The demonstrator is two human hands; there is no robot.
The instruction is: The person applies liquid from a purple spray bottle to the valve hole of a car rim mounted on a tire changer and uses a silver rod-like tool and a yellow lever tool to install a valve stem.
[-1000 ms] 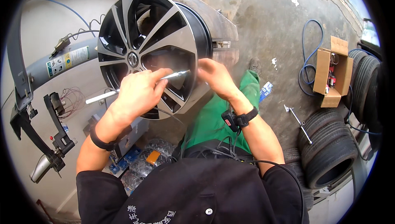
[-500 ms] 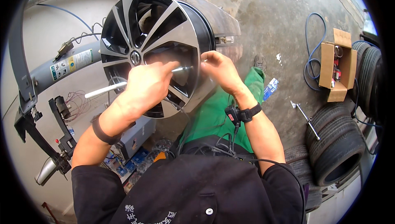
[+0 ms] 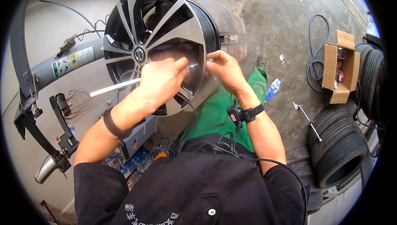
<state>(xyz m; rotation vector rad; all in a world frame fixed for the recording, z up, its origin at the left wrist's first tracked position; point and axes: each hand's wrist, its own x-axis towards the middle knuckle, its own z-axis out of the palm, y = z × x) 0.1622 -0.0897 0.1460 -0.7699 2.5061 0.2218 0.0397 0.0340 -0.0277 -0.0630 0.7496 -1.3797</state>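
Observation:
A black and silver alloy wheel rim (image 3: 173,37) without a tyre stands tilted in front of me. My left hand (image 3: 163,80) is closed around a long rod with a white handle (image 3: 113,87), which passes through the fist. Its thin metal tip (image 3: 192,65) points across a spoke gap toward the rim's right edge. At that edge my right hand (image 3: 225,70) pinches with thumb and forefinger. A small light-coloured bit shows at those fingertips, too small to name. Rod tip and right fingertips are close together, with a slight gap between them.
A metal machine table (image 3: 231,26) lies behind the rim, with a grey machine arm (image 3: 22,59) at left. On the right are an open cardboard box (image 3: 331,65), a blue hose (image 3: 311,47), stacked tyres (image 3: 331,134) and a metal wrench-like tool (image 3: 308,121). Cables hang at my waist.
My left hand and the rod have shifted a little to the right, toward the rim's edge. The right hand keeps its pinch there. The whole view has shifted slightly.

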